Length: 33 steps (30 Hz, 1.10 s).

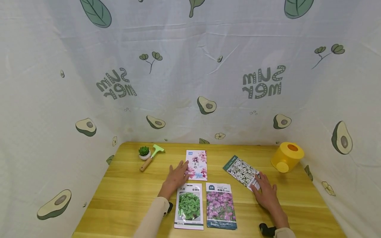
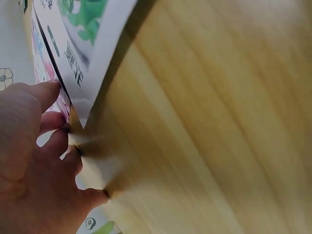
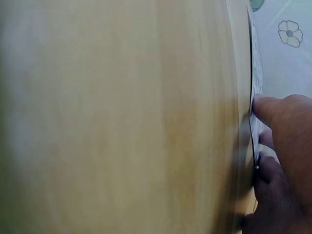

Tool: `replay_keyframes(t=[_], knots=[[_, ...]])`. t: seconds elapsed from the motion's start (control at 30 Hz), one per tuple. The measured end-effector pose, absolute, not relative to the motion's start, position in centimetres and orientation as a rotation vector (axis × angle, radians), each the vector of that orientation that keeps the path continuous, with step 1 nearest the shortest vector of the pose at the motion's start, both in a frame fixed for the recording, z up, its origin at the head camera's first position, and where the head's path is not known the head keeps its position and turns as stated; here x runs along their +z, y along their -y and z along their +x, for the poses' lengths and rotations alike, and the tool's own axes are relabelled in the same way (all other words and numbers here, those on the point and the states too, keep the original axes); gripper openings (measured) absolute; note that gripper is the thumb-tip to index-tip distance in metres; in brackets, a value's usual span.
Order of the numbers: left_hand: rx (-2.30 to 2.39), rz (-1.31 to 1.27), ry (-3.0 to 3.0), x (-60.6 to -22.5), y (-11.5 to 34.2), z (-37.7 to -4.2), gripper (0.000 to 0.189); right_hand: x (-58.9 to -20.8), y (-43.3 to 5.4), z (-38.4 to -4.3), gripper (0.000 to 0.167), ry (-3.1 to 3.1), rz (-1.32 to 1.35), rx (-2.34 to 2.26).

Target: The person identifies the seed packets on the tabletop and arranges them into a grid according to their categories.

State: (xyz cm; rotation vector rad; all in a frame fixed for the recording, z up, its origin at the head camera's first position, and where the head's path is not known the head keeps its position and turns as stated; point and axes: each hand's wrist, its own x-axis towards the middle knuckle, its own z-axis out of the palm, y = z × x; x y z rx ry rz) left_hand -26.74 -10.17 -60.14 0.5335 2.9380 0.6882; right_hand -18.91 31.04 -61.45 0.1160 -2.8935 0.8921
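In the head view my left hand [image 1: 175, 178] lies at the left side of a pink-blossom seed packet [image 1: 200, 158], fingers spread. Its thumb and a finger touch the packet; other fingertips reach the table in the left wrist view. My right hand [image 1: 266, 193] holds the lower right end of a white-flower seed packet [image 1: 242, 170] between thumb and fingers. That packet lies at a slant, its underside hidden. Nearer stand two packets side by side: one with green mint-like leaves [image 1: 189, 206], one with purple flowers [image 1: 221, 206].
A small potted succulent [image 1: 144, 152] and a green hand rake [image 1: 151, 158] with a wooden handle are at the back left of the wooden table [image 1: 119, 195]. A yellow watering can [image 1: 286, 157] is at the back right. Printed cloth [image 1: 178, 82] hangs around the table.
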Motion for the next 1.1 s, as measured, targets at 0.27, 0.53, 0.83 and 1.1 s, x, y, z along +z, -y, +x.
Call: replay_keyframes(t=[0.27,0.53,0.83,1.1], knots=[[0.735,0.548,-2.892,-58.7,10.9,-25.8,0.064,-61.3,-31.0,-18.8,0.065,2.946,0.11,0.878],[0.746,0.564,-2.896,-58.6,11.1,-25.7,0.062,-60.9,-31.0,-18.8,0.066,2.979,0.083,0.873],[0.788,0.559,-2.871,-59.1,11.5,-25.9,0.065,-60.6,-30.8,-18.6,0.065,2.954,0.081,0.889],[0.757,0.582,-2.882,-59.0,11.8,-25.8,0.064,-60.7,-31.0,-18.7,0.067,2.969,0.084,0.901]])
